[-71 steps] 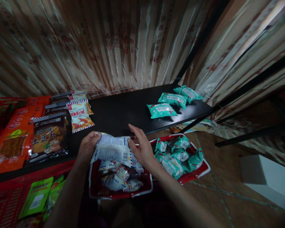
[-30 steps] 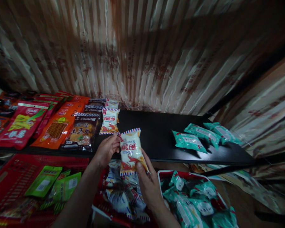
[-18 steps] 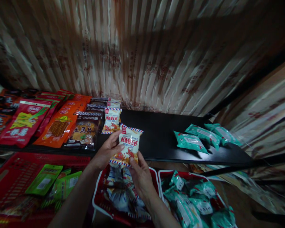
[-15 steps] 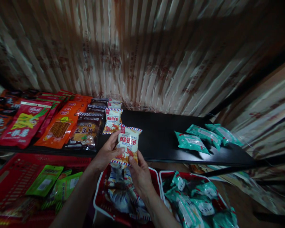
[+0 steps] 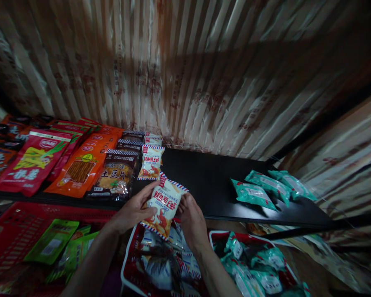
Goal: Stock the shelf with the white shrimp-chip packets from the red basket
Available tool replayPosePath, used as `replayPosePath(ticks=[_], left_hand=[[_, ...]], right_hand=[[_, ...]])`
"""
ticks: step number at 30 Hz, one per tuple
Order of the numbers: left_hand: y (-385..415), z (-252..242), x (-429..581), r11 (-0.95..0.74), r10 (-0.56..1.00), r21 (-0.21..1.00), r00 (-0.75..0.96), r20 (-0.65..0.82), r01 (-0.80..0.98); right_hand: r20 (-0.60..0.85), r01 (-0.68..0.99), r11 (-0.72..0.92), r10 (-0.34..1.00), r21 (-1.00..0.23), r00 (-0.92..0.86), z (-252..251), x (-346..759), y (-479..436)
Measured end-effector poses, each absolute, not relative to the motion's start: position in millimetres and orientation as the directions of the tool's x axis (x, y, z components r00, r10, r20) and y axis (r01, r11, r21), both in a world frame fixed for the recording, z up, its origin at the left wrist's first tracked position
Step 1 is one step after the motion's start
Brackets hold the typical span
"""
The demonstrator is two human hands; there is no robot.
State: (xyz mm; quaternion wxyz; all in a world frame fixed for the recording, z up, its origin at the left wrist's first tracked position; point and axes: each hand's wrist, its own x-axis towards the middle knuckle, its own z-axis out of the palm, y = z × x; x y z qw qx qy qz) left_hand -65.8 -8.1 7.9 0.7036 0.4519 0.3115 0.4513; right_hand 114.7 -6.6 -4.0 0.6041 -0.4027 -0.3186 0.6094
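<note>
A white-and-orange snack bag (image 5: 166, 204) with red lettering is held between my two hands, tilted, above the front edge of the black shelf. My left hand (image 5: 132, 211) grips its left side, thumb across the front. At the bag's upper right corner, my right hand (image 5: 193, 218) is closed, its fingertips partly hidden. Similar snack bags (image 5: 151, 161) stand in a row on the shelf just behind. Below my hands, a red basket with a white rim (image 5: 126, 251) contains several more of these bags.
Brown potato-chip bags (image 5: 116, 175), orange bags (image 5: 83, 165) and pink bags (image 5: 34, 161) line the shelf (image 5: 200, 177) at left. Green-teal packets (image 5: 253, 194) lie at its right end. More teal packets fill another basket (image 5: 214, 235). Green pouches (image 5: 52, 241) are in a red basket at left.
My right hand has moved from the bag's lower edge up to its upper right corner. The bag is now tilted clockwise and slightly lower in view.
</note>
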Motion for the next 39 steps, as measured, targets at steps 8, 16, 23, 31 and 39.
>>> replayPosePath(ticks=[8,16,23,31,39], left_hand=[[-11,-12,-65,0.196,0.819,0.94,0.574,0.0,-0.28],[-10,-11,-60,0.235,0.797,0.932,0.603,-0.022,-0.277],[-5,-13,-53,0.272,0.8,0.913,0.599,-0.039,-0.303],[7,-6,-51,0.143,0.871,0.948,0.491,0.017,-0.285],[20,-18,-56,-0.035,0.975,0.972,0.205,0.084,-0.233]], right_hand=[[-0.232,-0.337,-0.19,0.969,-0.922,0.088,4,129,6],[-0.215,-0.271,-0.167,0.964,-0.948,0.159,8,132,7],[-0.219,-0.282,-0.147,0.944,-0.948,0.246,10,136,9],[-0.122,-0.19,-0.061,0.936,-0.98,0.33,8,142,8],[0.158,0.106,0.143,0.975,-0.984,0.155,40,114,55]])
